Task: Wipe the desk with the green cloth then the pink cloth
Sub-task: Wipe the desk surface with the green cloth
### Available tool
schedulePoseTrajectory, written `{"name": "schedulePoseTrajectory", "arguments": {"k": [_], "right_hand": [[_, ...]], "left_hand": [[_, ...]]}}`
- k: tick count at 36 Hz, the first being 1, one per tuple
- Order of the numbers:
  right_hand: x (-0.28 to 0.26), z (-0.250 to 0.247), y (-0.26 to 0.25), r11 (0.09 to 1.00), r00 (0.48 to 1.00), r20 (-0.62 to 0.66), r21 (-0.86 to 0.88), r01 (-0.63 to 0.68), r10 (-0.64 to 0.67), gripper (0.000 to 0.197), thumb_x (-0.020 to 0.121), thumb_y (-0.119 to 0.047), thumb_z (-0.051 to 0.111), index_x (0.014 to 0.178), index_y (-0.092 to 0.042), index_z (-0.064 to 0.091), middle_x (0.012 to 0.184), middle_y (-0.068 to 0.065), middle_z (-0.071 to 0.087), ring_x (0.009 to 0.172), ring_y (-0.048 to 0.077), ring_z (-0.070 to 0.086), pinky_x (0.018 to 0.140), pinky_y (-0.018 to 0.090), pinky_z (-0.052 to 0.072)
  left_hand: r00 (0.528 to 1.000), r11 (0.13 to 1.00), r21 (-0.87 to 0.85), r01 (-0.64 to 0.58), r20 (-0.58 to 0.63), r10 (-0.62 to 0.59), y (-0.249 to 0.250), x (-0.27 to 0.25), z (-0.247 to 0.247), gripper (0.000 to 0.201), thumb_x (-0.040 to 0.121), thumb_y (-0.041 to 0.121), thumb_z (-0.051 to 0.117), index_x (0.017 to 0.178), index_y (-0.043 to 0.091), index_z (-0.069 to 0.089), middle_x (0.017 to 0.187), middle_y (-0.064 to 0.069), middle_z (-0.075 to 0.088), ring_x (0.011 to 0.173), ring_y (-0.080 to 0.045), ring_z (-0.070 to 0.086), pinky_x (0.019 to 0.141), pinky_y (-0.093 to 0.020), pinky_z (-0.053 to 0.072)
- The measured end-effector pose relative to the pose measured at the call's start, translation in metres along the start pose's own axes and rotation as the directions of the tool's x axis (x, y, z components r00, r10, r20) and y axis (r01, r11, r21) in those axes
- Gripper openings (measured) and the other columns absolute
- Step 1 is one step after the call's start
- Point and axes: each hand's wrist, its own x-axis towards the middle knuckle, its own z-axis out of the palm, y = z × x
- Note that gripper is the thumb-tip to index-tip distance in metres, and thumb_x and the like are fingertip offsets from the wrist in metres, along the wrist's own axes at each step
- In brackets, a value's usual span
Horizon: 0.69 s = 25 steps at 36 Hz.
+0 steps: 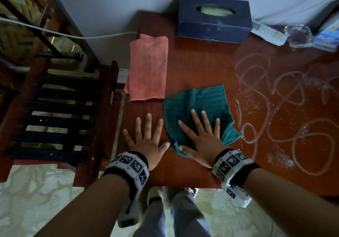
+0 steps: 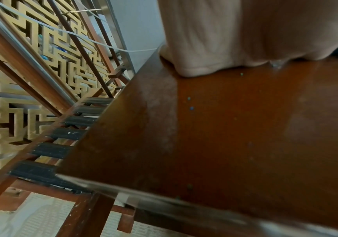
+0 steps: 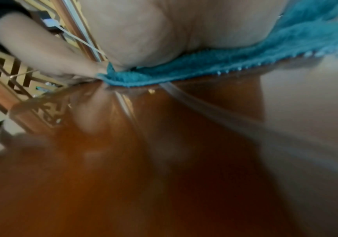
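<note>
The right hand (image 1: 201,141) lies flat, fingers spread, pressing the green cloth (image 1: 200,104); the squiggles (image 1: 286,108) lie just right of it. The left hand (image 1: 146,139) rests flat on the desk (image 1: 192,66), holding nothing and farther from them.

Person: bare forearms; each wrist wore a black band (image 1: 245,174) carrying white blocks printed with black square markers (image 1: 131,164); grey trousers (image 1: 185,216); white shoes with black trim (image 1: 155,195).

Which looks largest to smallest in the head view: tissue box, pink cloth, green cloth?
1. Tissue box, though it sits farthest away, so its true size may be greater.
2 and 3. Pink cloth and green cloth look too alike to rank; the right hand covers part of the green one.
</note>
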Motion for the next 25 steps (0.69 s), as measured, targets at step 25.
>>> {"name": "schedulePoseTrajectory", "arguments": {"k": [25], "right_hand": [[0.009,-0.005,-0.048,0.924,0.953,-0.039,0.259,-0.282,0.301,0.061,0.1,-0.052,0.02,0.148,-0.04,-0.015,0.153,-0.002,-0.034,0.141,0.022,-0.031,0.11,0.058,-0.018]], "left_hand": [[1.0,1.0,0.018,0.001,0.002,-0.001,0.001,-0.001,-0.001,0.066,0.095,0.06,0.01,0.139,0.036,-0.033,0.14,-0.001,-0.05,0.133,-0.032,-0.039,0.105,-0.064,-0.014]]}}
